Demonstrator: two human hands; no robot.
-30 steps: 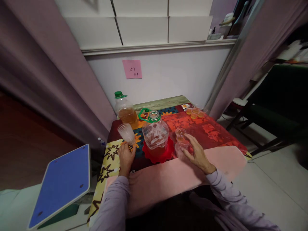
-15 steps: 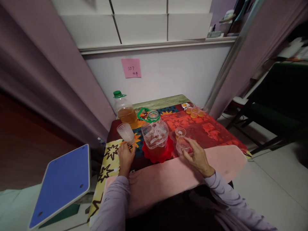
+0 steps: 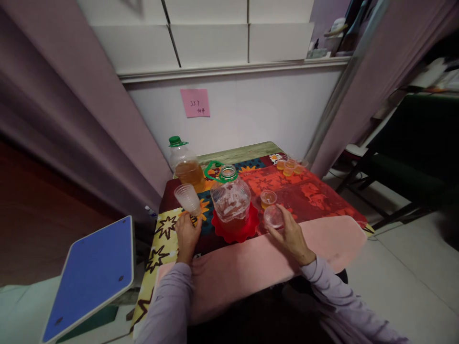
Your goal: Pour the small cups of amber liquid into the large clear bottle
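Observation:
My left hand (image 3: 188, 237) grips the lower end of a stack of clear plastic cups (image 3: 187, 198), which leans to the left above the table. My right hand (image 3: 291, 237) has its thumb and fingers around a single clear cup (image 3: 273, 218) that looks empty. Just behind that one stands another cup (image 3: 268, 199) with amber liquid in it. Between my hands, an uncapped clear jug (image 3: 231, 200) with a green handle rests on a red scalloped dish (image 3: 253, 223). Amber liquid fills the jug's lower part.
A second jug (image 3: 190, 173), capped in green and holding amber liquid, stands at the back left. Several filled cups (image 3: 289, 167) are grouped at the back right. A pink mat (image 3: 247, 274) lines the front edge. Left of the table is a blue board (image 3: 96, 272).
My right hand has moved slightly left and its cup sits lower, with the filled cup behind it more exposed. My left hand and the stack have hardly moved.

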